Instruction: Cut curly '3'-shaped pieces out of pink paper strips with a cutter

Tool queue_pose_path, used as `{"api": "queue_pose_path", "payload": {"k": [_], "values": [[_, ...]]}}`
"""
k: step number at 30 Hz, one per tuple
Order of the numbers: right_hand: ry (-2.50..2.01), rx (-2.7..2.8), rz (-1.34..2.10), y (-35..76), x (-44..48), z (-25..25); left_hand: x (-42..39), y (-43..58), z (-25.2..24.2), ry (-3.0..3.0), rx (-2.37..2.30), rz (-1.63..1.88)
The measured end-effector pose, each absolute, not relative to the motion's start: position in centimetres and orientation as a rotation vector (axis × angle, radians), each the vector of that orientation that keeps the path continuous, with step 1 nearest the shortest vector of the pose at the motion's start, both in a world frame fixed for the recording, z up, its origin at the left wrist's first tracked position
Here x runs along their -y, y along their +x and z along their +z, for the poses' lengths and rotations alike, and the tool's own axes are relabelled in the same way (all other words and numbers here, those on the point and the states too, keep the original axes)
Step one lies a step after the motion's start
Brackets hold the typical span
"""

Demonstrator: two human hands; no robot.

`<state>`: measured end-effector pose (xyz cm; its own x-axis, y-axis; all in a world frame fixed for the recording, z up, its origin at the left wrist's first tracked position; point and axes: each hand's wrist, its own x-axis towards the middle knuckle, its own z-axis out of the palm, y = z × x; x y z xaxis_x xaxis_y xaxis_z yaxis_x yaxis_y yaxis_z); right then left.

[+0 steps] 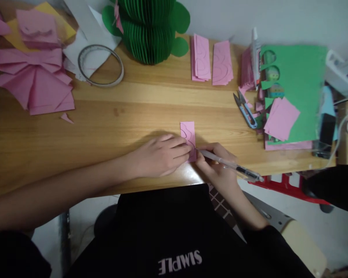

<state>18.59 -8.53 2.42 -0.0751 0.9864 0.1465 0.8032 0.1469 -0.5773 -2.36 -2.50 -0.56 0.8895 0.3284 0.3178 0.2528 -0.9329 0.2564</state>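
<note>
A small pink paper strip [188, 130] with curved dark lines drawn on it lies near the table's front edge. My left hand [165, 154] rests flat on its left side, fingers stretched out over the paper. Between the fingers of my right hand [217, 164] is a clear pen [229, 163], its tip touching the strip's right edge and its back end pointing right. Behind the strip lie two folded pink papers, a left one [201, 58] and a right one [222, 63], both with curved lines drawn on them.
Blue thread snips [245, 110] lie at right beside pink scraps. A green sheet [310, 92] bears a stack of pink squares [282, 119]. At the back stands a green honeycomb paper piece [150, 34]. A tape roll [120, 75] and a pink paper bow [31, 81] are at left.
</note>
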Motion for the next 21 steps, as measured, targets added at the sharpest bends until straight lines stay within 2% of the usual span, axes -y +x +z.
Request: {"api": "queue_pose_path", "payload": {"k": [21], "values": [[-1.675, 1.902, 0.624, 18.8, 7.8, 3.0, 2.4, -2.1, -0.4, 3.024, -0.458, 0.554]]}}
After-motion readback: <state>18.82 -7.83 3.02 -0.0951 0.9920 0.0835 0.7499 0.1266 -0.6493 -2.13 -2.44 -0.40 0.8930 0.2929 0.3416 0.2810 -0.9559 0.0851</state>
